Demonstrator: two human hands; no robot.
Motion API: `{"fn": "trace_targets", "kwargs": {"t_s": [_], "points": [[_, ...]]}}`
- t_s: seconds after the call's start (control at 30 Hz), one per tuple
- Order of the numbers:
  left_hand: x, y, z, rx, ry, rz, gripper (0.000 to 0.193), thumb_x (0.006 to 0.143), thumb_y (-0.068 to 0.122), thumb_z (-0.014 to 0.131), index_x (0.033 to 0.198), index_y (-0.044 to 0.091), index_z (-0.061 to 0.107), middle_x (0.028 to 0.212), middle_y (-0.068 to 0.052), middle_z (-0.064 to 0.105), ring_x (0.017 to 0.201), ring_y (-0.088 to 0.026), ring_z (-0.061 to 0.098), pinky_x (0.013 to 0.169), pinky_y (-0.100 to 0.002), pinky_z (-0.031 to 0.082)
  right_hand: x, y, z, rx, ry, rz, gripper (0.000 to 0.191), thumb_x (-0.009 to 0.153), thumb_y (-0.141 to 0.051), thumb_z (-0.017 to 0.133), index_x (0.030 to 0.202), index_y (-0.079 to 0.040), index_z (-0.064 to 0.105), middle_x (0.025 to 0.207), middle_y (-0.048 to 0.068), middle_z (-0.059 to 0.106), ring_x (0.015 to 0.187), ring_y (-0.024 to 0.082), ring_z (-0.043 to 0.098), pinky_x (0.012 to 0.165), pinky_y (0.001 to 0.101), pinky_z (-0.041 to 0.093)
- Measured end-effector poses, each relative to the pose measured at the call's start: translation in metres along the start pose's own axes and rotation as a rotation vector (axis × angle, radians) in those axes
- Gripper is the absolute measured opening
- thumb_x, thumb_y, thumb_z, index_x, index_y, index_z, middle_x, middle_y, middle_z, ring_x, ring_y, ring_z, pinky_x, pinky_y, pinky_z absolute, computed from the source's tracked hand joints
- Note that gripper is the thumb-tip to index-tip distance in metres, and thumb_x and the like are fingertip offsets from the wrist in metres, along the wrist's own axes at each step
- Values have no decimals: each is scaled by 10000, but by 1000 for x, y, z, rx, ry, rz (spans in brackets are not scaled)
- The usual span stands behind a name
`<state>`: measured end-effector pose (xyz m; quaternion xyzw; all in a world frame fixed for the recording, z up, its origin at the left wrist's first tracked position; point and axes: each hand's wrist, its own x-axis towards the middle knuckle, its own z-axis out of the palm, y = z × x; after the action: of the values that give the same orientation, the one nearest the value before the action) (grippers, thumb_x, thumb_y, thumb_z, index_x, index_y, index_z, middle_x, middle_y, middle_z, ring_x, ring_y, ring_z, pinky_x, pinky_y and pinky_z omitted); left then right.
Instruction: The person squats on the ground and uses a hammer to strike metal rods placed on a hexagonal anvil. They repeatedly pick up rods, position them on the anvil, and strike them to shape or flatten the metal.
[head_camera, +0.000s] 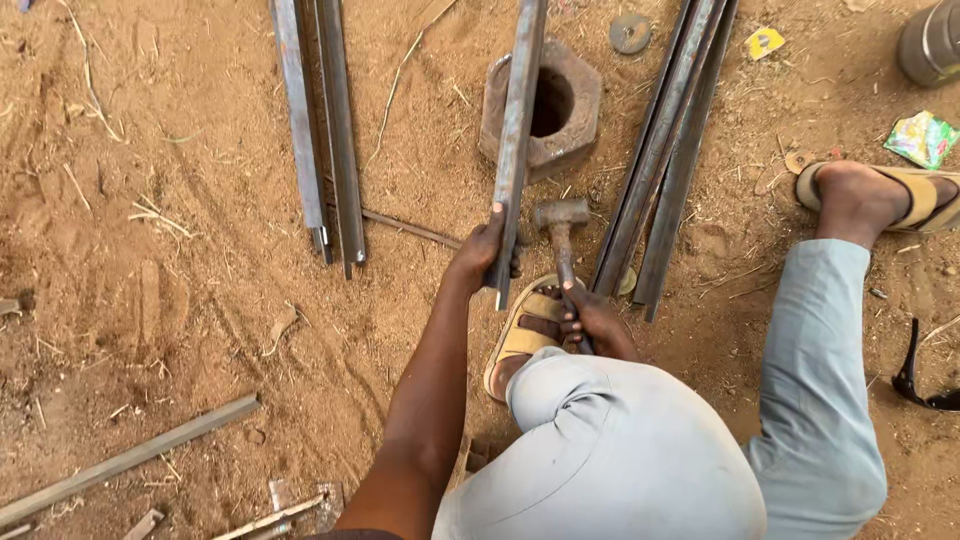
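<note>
My left hand grips the near end of a long steel bar that runs up over a big rusty hexagonal nut lying on the sandy ground. My right hand holds the handle of a hammer, whose head rests just right of the bar. My knee in light grey trousers and my foot in a tan sandal sit below the hands.
A bundle of steel bars lies to the right, two more bars to the left, another bar at lower left. My other sandalled foot is at the right, beside a green wrapper and a grey container.
</note>
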<state>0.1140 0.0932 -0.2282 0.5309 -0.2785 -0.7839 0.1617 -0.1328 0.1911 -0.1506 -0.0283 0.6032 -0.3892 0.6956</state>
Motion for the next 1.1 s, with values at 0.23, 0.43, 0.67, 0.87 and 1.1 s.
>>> {"fn": "trace_targets", "kwargs": {"t_s": [0.23,0.43,0.67,0.87,1.1], "points": [[20,-15,27,430,385,349,720,1031,639,445,771,-4,638,621,-90,591,477,-204,570,445,-391,485,26,-163,-161,258,733,-710,346,1069,-387,499,1133,-55,573,676,-32,440,496,84,399,418,268,344],[26,26,27,310,243,106,697,999,636,430,758,9,618,612,-98,621,453,-219,600,401,-398,519,-39,-122,-61,125,652,-817,321,1086,-337,487,1148,-33,567,697,-15,462,516,104,435,433,290,380],[29,40,28,411,276,183,786,979,672,415,784,-27,715,643,-137,669,491,-235,646,477,-427,533,-160,-133,57,-539,114,-1618,292,1105,-280,472,1166,-8,560,722,5,488,539,128,477,450,317,422],[34,34,29,467,307,212,802,982,698,412,759,-11,715,670,-139,693,516,-226,677,520,-441,569,-68,-179,14,-819,185,-1754,268,1122,-230,460,1181,14,555,743,22,511,559,149,513,465,340,459],[18,51,16,297,287,166,720,965,661,493,738,-17,580,612,-137,595,453,-243,583,410,-431,486,44,-46,56,-1243,260,-825,233,1113,-237,527,1168,-22,597,722,20,536,576,136,517,478,332,435]]}}
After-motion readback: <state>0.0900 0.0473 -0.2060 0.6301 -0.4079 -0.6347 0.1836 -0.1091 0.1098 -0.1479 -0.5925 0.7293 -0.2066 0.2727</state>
